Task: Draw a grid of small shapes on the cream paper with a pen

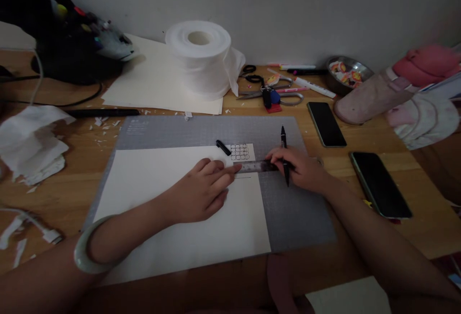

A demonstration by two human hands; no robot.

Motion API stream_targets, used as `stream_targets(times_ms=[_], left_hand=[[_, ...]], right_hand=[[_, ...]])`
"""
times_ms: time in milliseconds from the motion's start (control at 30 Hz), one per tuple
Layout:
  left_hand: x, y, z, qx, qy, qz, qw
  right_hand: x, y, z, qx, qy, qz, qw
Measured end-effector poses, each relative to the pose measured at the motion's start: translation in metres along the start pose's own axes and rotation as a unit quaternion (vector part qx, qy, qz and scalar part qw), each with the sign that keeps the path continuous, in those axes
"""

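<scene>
A sheet of white paper lies on a grey cutting mat. Near its upper right corner is a drawn grid of small rounded boxes, with a short line below. Across the paper's right edge lies a metal ruler. My left hand presses the ruler's left end with its fingertips. In my right hand is a black pen, gripped between the fingers, which also touch the ruler's dark right part. Left of the grid rests a black pen cap.
Behind the mat stand a white tissue roll, scissors with keys, and several markers. To the right are two phones, a tilted pink bottle and a metal bowl. Crumpled tissue and a cable lie left.
</scene>
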State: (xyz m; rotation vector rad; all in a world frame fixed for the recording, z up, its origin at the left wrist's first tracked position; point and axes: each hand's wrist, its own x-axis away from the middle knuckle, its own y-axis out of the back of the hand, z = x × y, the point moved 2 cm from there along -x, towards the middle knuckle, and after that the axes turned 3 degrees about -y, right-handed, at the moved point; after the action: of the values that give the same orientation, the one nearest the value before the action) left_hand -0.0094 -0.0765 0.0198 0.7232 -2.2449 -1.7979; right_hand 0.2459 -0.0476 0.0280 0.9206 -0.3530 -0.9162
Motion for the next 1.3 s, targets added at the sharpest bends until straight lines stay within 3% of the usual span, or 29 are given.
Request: stream_targets(times_ms=[167, 333, 467, 700, 1033, 1300], left_hand=[[0.000, 0.002, -0.001, 0.024, 0.002, 0.004, 1.000], [0.000, 0.004, -0.002, 0.025, 0.014, 0.014, 0.999], [0.000, 0.003, -0.002, 0.027, 0.025, 0.021, 0.999], [0.000, 0.004, 0.000, 0.035, 0.027, 0.026, 0.999], [-0.002, 0.005, 0.000, 0.037, 0.033, 0.024, 0.998], [-0.002, 0.005, 0.000, 0.029, 0.029, 0.016, 0.999]], right_hand=[[-0.005, 0.004, 0.006, -0.155, -0.045, -0.079, 0.984], [-0.025, 0.007, 0.023, -0.290, -0.102, -0.145, 0.941], [-0.046, -0.008, 0.032, -0.361, -0.154, -0.182, 0.902], [-0.056, -0.040, 0.021, -0.407, -0.176, -0.146, 0.884], [-0.051, -0.045, 0.018, -0.337, -0.132, -0.061, 0.930], [-0.051, -0.046, 0.015, -0.349, -0.136, -0.048, 0.926]])
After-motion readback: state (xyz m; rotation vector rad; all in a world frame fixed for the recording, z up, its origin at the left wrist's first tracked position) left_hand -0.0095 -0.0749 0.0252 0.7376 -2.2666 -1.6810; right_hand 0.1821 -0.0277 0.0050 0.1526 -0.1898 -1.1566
